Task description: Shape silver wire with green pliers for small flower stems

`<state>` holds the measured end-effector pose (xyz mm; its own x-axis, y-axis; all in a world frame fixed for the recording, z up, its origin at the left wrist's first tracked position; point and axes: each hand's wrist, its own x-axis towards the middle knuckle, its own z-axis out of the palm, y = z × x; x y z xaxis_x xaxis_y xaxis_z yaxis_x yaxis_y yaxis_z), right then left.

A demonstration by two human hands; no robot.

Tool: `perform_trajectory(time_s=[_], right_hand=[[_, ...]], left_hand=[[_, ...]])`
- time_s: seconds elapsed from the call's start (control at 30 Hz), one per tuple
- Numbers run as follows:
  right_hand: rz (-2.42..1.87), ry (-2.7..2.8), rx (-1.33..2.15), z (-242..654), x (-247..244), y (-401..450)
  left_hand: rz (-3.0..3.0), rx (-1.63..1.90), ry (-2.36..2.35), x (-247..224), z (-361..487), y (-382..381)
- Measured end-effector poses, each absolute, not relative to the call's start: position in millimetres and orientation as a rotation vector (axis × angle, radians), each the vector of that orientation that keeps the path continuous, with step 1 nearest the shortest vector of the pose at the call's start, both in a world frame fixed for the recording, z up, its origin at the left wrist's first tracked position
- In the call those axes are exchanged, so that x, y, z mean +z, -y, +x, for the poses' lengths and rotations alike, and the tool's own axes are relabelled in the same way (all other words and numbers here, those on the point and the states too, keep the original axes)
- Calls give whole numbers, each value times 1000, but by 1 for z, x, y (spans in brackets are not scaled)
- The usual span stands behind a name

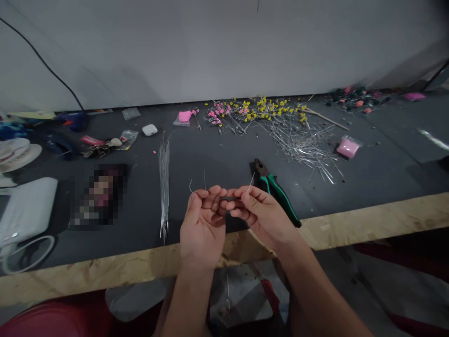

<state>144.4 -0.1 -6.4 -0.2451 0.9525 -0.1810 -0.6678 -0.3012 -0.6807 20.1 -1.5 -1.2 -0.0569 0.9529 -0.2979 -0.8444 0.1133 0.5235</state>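
Observation:
My left hand [205, 224] and my right hand [264, 213] meet just above the table's front edge, fingertips nearly touching. Thin metal wire [205, 179] stands up behind the left fingers, with a curved end beside it. Another wire end [251, 181] sticks up from the pinched thumb and fingers of my right hand. Whether these ends belong to one piece is hidden by the fingers. Green-handled pliers [280, 194] lie right behind my right hand, jaws pointing away. To the left of my hands lies a bundle of straight wires [164, 182].
Wire stems with yellow [270, 108] and pink tips [219, 112] lie along the back, near a loose wire heap [305, 145]. Pink clay packets [349, 147], a white case [149, 130], keys [96, 149] and a white power bank [30, 206] are also on the dark table [206, 152].

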Motion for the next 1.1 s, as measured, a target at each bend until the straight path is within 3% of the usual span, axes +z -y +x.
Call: perform_trajectory(time_s=[0.33, 1.1], right_hand=[[-545, 614, 2021, 132, -7, 11], [-639, 518, 2175, 122, -14, 27]], left_hand=[[75, 1396, -445, 11, 6, 2], [140, 1389, -695, 21, -15, 0]])
